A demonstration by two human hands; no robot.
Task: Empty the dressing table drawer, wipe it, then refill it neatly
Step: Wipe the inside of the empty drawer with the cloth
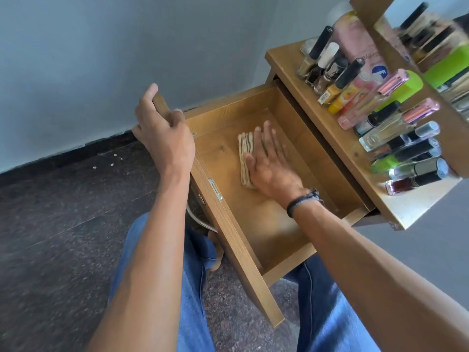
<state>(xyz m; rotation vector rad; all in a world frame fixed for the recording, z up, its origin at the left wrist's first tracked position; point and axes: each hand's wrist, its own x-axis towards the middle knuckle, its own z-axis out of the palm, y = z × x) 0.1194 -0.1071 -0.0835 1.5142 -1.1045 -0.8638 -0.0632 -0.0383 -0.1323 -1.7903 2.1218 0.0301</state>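
The wooden drawer stands pulled out from the dressing table, and its inside holds only a folded beige cloth. My right hand lies flat on that cloth with straight fingers, pressing it onto the drawer floor. My left hand grips the far corner of the drawer front, fingers curled over its top edge. Several nail polish and perfume bottles stand in rows on the table top.
A mirror rises at the back of the table top, right of the bottles. A grey wall runs behind the drawer. Dark speckled floor lies to the left. My legs in blue jeans are under the drawer.
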